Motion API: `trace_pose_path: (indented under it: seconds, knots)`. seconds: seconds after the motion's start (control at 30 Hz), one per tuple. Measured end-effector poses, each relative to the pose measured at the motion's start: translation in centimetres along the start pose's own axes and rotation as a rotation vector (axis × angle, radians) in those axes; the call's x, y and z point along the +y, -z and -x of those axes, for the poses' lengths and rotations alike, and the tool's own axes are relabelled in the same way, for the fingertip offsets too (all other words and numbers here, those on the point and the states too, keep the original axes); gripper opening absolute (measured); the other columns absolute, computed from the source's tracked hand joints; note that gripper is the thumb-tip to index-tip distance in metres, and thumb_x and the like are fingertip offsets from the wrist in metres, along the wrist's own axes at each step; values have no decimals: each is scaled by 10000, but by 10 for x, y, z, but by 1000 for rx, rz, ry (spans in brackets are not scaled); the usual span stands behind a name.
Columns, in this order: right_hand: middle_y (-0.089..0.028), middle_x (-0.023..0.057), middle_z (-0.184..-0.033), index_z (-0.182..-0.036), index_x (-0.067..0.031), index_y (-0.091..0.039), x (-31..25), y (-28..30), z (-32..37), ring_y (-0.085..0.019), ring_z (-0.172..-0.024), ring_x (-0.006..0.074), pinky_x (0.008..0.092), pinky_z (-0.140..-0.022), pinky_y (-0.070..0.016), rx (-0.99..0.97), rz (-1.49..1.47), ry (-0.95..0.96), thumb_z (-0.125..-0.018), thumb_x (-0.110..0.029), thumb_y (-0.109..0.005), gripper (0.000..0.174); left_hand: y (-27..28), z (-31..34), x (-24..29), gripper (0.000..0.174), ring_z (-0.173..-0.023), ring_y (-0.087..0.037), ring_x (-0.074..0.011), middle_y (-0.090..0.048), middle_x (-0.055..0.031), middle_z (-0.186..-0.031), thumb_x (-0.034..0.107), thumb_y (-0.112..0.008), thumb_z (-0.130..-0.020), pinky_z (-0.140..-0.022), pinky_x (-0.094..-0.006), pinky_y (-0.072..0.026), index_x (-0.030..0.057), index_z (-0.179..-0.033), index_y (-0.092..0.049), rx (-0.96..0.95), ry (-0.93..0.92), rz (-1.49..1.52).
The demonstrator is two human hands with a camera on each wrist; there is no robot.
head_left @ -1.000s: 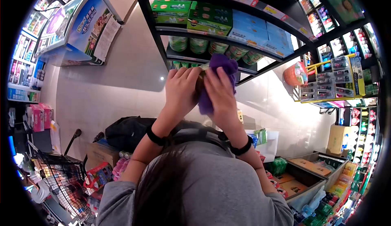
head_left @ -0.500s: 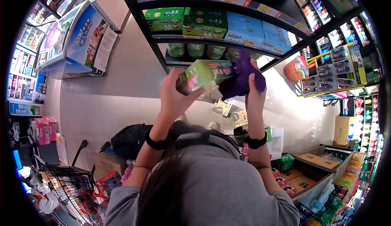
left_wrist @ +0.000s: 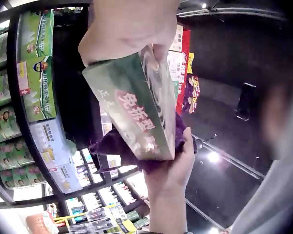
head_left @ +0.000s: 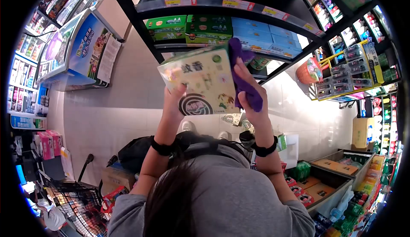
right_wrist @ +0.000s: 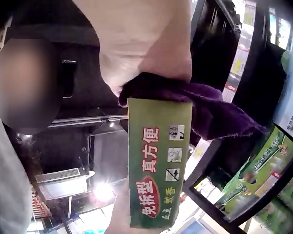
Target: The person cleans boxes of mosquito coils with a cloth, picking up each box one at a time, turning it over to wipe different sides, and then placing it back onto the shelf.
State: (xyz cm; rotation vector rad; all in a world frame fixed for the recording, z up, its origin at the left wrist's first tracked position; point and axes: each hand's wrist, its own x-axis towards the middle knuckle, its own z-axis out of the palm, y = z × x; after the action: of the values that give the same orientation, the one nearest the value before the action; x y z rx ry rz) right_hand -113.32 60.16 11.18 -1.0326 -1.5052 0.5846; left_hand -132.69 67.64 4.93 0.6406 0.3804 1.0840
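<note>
A cream and green mosquito coil box (head_left: 205, 83) is held up in front of the person, its broad face with a coil picture toward the head camera. My left hand (head_left: 173, 104) grips the box by its left edge, thumb on the broad face. At the opposite edge, my right hand (head_left: 258, 108) holds a purple cloth (head_left: 252, 94) against the box. In the right wrist view the cloth (right_wrist: 219, 117) is bunched between the palm and the box's end, and the narrow green side (right_wrist: 161, 165) shows red and white lettering.
Black shelving (head_left: 256, 6) with green boxes (head_left: 209, 28) and light blue boxes (head_left: 265, 34) stands just beyond the hands. More patterned boxes (head_left: 230, 118) lie on the floor near the shoes. A wire cart (head_left: 77, 198) is at lower left, display bins (head_left: 329, 181) at lower right.
The box has been turned from its narrow side to its broad face. The right hand with the cloth came away to the right, then back against the box's right edge.
</note>
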Motion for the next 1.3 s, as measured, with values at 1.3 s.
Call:
trace_pose_path:
  seconds: [1.3]
  knots:
    - [-349, 137, -1371, -1295, -66, -407, 32, -86, -31, -248, -1282, 411, 504, -1035, -185, 202, 385, 309, -737, -101, -595, 589, 3, -27, 2, 459, -1054, -540, -260, -533, -143, -1182, 353, -342, -941, -922, -382, -425, 28, -1262, -397, -87, 156, 633]
